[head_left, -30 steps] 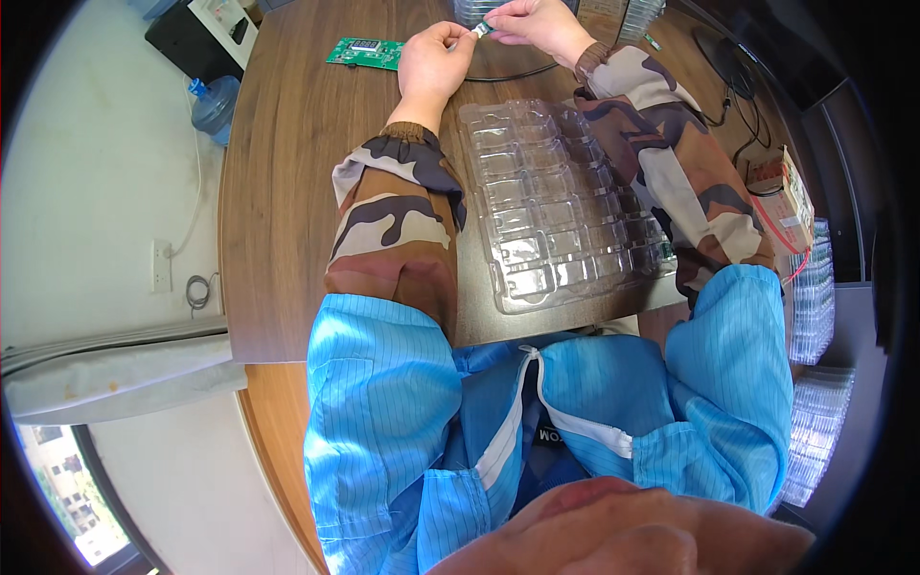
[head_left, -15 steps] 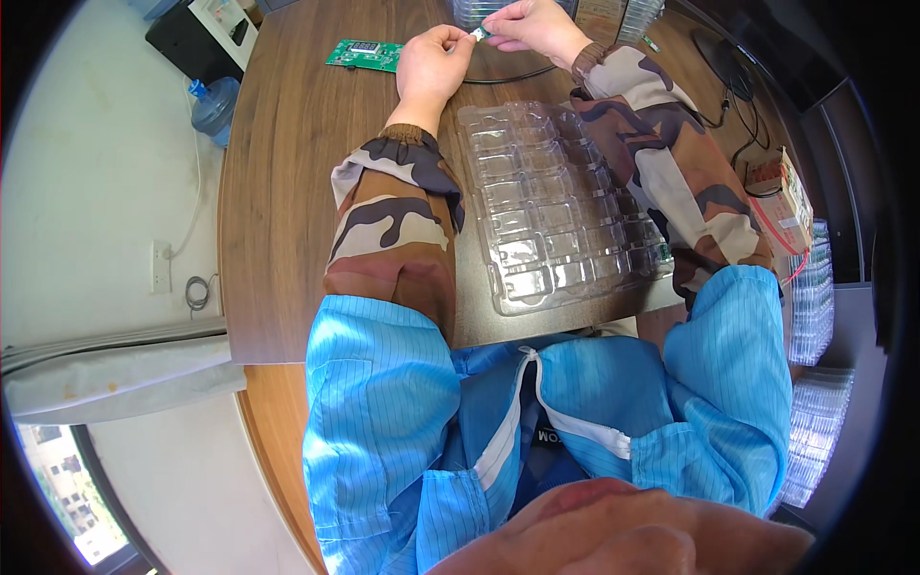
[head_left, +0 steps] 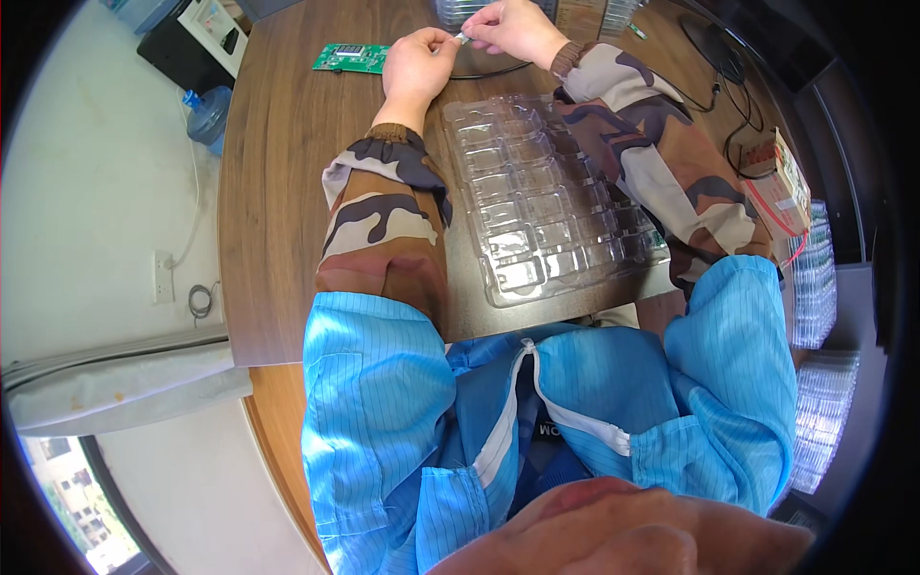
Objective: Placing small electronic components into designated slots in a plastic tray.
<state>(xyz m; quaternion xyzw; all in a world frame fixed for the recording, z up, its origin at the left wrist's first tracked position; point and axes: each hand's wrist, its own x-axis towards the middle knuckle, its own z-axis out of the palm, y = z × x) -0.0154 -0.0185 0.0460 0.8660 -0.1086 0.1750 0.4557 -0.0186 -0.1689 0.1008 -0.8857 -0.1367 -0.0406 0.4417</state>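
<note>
At the far side of the table, my left hand [head_left: 419, 65] is closed with thumb and forefinger in a pinch. My right hand [head_left: 516, 31] meets it there, fingertips pinching a small white-and-green piece [head_left: 463, 38], perhaps a little circuit board with a connector. The fingertips of both hands nearly touch at this piece and hide most of it. A green circuit board [head_left: 351, 58] with a small display lies flat, just left of my left hand. From beside that hand a black cable [head_left: 494, 74] runs right under my right wrist. Below my hands lies a clear plastic compartment tray [head_left: 522, 206].
More clear trays [head_left: 460, 11] are stacked at the far edge. On the right are a red-and-white box [head_left: 778, 187], a black stand base [head_left: 714, 48] with cables, and stacked trays [head_left: 815, 278]. A blue water bottle [head_left: 206, 115] stands beyond the table's left edge.
My right fingertips have moved slightly closer to my left ones, covering more of the small piece. The whole view has shifted a little; the circuit board and tray stay in place.
</note>
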